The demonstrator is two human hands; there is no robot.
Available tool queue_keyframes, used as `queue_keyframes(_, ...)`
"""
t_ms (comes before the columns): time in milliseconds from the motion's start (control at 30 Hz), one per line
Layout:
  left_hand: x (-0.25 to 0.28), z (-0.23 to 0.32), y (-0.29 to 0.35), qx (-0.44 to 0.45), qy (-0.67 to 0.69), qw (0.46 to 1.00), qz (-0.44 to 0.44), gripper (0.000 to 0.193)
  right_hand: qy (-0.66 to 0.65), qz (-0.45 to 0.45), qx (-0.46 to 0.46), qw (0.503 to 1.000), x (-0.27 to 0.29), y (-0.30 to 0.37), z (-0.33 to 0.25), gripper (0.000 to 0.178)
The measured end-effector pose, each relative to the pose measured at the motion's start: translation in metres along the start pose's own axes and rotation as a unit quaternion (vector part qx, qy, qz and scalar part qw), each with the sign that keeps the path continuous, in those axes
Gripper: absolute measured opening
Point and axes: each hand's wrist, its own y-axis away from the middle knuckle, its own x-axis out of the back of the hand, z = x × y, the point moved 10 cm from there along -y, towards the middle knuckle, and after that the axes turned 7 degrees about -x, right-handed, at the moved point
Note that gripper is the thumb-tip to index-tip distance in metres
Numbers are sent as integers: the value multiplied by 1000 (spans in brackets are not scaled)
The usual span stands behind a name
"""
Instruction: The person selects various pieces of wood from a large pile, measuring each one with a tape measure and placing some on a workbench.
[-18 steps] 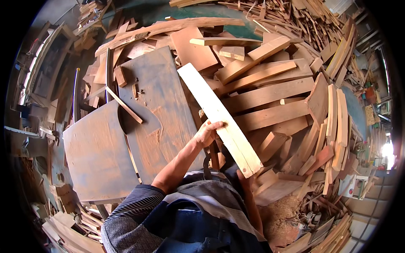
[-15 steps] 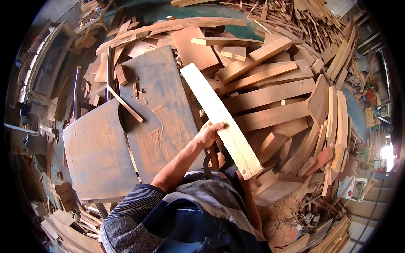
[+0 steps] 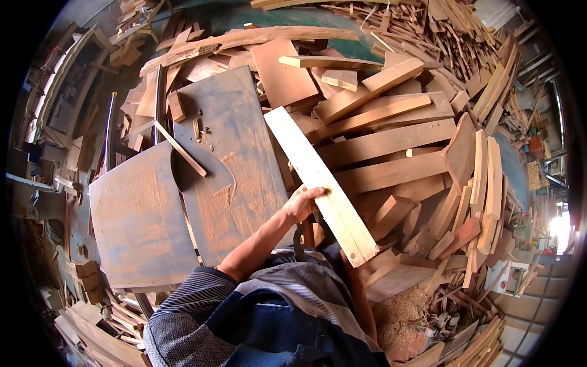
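A long pale wooden board (image 3: 321,183) is held up in front of my body, slanting from upper left to lower right. My left hand (image 3: 304,203) grips its left edge near the middle, thumb lying on the upper face. The right forearm (image 3: 362,300) reaches up to the board's near end. My right hand is hidden beneath that end, so its fingers do not show. On the left, close to my left hand, stands a flat metal machine table (image 3: 220,122) with sawdust on it. A thin wooden strip (image 3: 180,148) lies across it.
A second metal plate (image 3: 137,217) adjoins the machine table across a narrow slot. Heaped boards (image 3: 391,139) fill the space beyond and right of the held board. A small wood block (image 3: 176,106) rests on the table's far left edge. Sawdust (image 3: 400,315) is piled at lower right.
The pale board has shifted slightly toward me, its far end lower in view. My left hand has moved a little nearer with it, keeping its grip.
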Motion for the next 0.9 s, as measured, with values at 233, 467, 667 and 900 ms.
queue_keyframes(233, 37, 15, 16, -24, -31, 998, 58, 45, -6, -96, -98, 991, -1, -23, -55, 70)
queue_keyframes(467, 79, 37, 34, -50, -62, 991, 107, 46, 166, -61, -194, 965, -2, -19, -22, 48)
queue_keyframes(667, 116, 45, 46, -55, -92, 987, 118, 46, 167, -72, -194, 964, 3, -21, -40, 39)
queue_keyframes(900, 159, 31, 54, -40, -63, 993, 87, 49, 197, -89, -211, 953, -6, -22, -24, 47)
